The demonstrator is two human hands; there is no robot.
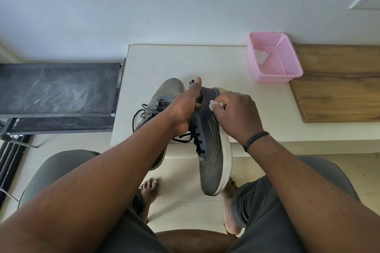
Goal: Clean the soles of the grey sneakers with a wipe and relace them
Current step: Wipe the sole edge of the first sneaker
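Cleaning looks underway: we hold one grey sneaker [213, 150] up over the bench [205, 61] edge, left hand [183, 109] gripping its collar, right hand [236, 113] pinching a wipe [212, 104] at its heel, other sneaker [162, 98] behind, both laced.

Soft, even daylight fills the scene, bright but without a hard source. The far wall [185, 2] reads pale blue-white and slightly washed out. Shadows are faint and diffuse (the darkest one lies under the near edge of the white table [205, 61]). There is no strong glare, only a dull sheen on the black rack [57, 88] at left. Wide-angle distortion bends straight lines near the edges and swells the near forearms. Focus is fairly sharp in the middle, softer toward the corners.
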